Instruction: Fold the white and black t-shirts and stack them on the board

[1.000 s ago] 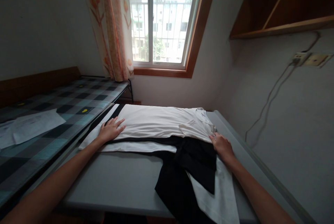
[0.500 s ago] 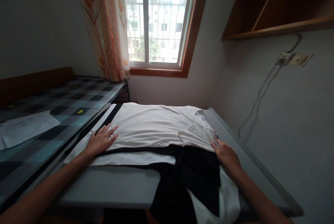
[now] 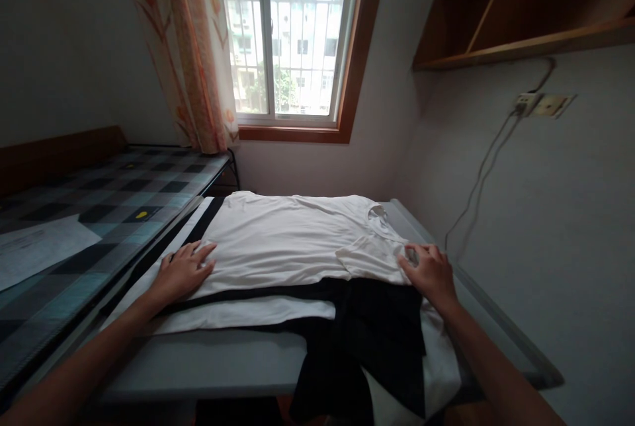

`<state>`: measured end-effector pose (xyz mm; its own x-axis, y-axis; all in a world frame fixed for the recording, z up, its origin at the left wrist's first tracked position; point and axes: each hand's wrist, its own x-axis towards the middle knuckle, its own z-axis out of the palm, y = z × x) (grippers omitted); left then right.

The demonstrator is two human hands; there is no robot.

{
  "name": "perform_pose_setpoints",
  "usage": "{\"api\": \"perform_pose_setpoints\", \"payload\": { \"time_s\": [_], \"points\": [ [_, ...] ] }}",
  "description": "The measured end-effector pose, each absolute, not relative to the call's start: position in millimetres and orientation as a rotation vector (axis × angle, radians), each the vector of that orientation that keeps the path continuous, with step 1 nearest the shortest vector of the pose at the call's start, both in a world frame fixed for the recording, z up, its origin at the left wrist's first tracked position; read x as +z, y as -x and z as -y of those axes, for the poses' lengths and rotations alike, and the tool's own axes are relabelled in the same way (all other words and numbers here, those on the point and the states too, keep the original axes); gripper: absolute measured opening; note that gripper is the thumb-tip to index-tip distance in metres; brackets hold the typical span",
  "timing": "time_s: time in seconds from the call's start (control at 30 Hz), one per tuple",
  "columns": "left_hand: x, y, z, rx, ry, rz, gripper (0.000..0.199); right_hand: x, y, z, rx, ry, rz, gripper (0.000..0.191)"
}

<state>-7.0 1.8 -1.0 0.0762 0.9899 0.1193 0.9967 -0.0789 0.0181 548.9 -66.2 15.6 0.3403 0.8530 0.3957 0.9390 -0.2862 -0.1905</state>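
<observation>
While left hand (image 3: 184,272) lies spread, empty, on the white shirt (image 3: 278,234), right hand (image 3: 429,274) sits half-curled at its shoulder, grip unclear; likely smoothing, next probably needs even tension.

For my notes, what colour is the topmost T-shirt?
The topmost T-shirt is plain white, seen best in the head view.

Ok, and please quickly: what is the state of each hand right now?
Left hand: open, on the top shirt.
Right hand: curled near the shirt's shoulder; whether it grips cannot be told.
</observation>
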Motion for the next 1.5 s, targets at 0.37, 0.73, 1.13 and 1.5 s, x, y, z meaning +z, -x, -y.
{"api": "perform_pose_setpoints", "payload": {
  "time_s": [0.37,0.73,1.13,1.5],
  "points": [
    [-5.2,-30.7,-57.5,-0.280,2.376,1.884,0.052,24.6,-481.2,5.1,-0.118,2.159,1.946,0.028],
    [-8.4,-31.4,-51.9,-0.297,2.370,1.870,0.050,16.3,-474.3,-1.9,-0.321,2.076,1.868,0.020],
    [-9.9,-29.6,-53.7,-0.289,2.371,1.865,0.050,4.3,-482.1,-18.5,-0.075,1.916,2.027,0.020],
    [-11.2,-27.7,-56.0,-0.270,2.371,1.873,0.049,-16.1,-510.5,-25.7,-0.054,1.786,1.939,0.023]
  ]
}}
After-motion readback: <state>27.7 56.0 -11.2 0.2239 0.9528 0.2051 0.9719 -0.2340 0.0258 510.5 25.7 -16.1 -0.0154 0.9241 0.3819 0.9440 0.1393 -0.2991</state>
